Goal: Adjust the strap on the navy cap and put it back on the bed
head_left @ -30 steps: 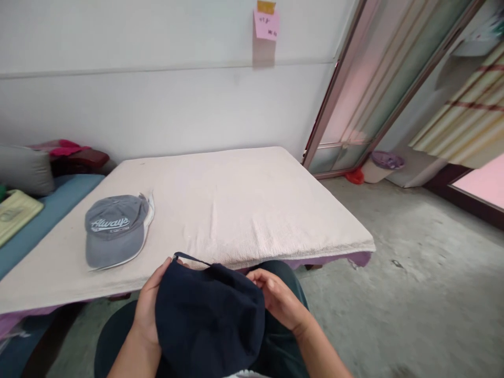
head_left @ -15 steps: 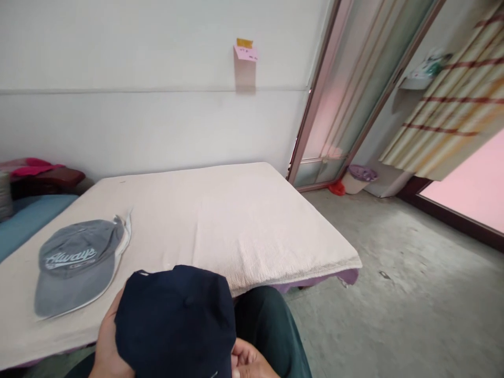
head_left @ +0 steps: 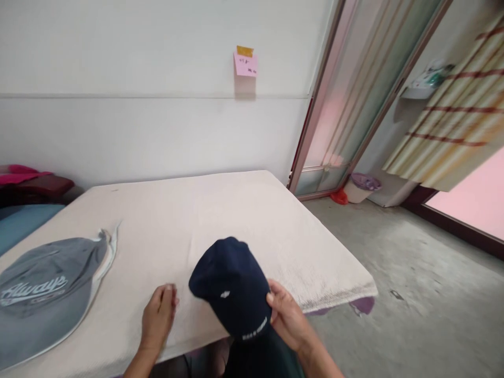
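Note:
A navy blue baseball cap (head_left: pixel 236 286) with a small white mark and white lettering along its brim is tilted over the near edge of the table. My right hand (head_left: pixel 287 315) pinches its right side, thumb on top. To the left of the cap, my left hand (head_left: pixel 158 317) hovers over or rests on the white cloth, fingers curled in and nothing showing in them. A grey cap (head_left: pixel 51 283) with "Always" in white script lies at the far left, partly cut off by the frame.
A cream cloth (head_left: pixel 177 210) covers the table in front of me, against a white wall (head_left: pixel 157 136) with a pink note (head_left: pixel 245 64) taped on. Blue and pink fabric (head_left: pixel 25 173) lies at the left. A lined bin (head_left: pixel 360 188) stands by the sliding door at the right.
My left hand has let go of the navy cap and moved apart to the left. The right hand has brought the cap up and turned it, so its brim and white lettering show.

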{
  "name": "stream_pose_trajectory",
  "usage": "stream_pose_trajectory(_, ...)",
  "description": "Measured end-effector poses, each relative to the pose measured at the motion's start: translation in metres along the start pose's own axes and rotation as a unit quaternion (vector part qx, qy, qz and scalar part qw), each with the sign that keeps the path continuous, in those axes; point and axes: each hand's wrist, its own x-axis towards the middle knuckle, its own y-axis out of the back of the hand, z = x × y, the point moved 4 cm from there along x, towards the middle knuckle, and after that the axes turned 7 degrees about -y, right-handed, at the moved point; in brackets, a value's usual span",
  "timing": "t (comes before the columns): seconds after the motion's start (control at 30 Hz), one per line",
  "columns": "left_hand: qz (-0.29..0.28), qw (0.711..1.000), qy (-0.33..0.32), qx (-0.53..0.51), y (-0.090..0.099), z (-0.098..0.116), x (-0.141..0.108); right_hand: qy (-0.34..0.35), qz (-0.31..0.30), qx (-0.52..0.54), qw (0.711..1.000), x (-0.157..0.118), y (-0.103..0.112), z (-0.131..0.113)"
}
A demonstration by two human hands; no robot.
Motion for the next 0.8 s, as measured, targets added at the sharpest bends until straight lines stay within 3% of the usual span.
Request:
stream_pose_trajectory(0.1, -0.027, 0.991, -0.076, 0.111, -0.008, 0.002, 0.007, 0.072, -0.001, -0.024, 0.997, 0.043, 0.008, -0.053)
stream_pose_trajectory(0.2, -0.047, 0.984, -0.088, 0.151, -0.012, -0.001, 0.009, 0.147, 0.018, -0.032, 0.988, 0.092, 0.023, -0.107)
stream_pose_trajectory(0.3, -0.048, 0.984, -0.082, 0.153, -0.012, -0.007, 0.01, 0.182, 0.135, -0.054, 0.972, 0.14, 0.055, -0.15)
stream_pose_trajectory(0.4, -0.047, 0.984, -0.082, 0.149, -0.013, -0.011, 0.011, 0.195, 0.214, -0.049, 0.956, 0.171, 0.094, -0.171)
stream_pose_trajectory(0.5, -0.039, 0.985, -0.082, 0.148, -0.013, -0.014, 0.012, 0.205, 0.28, -0.055, 0.936, 0.176, 0.129, -0.172)
stream_pose_trajectory(0.6, -0.032, 0.984, -0.089, 0.151, -0.014, -0.014, 0.012, 0.214, 0.311, -0.079, 0.922, 0.162, 0.147, -0.156)
stream_pose_trajectory(0.7, -0.026, 0.984, -0.093, 0.15, -0.014, -0.011, 0.011, 0.216, 0.309, -0.135, 0.916, 0.139, 0.141, -0.128)
stream_pose_trajectory(0.8, -0.028, 0.986, -0.081, 0.143, -0.013, -0.006, 0.009, 0.223, 0.31, -0.227, 0.896, 0.11, 0.119, -0.091)
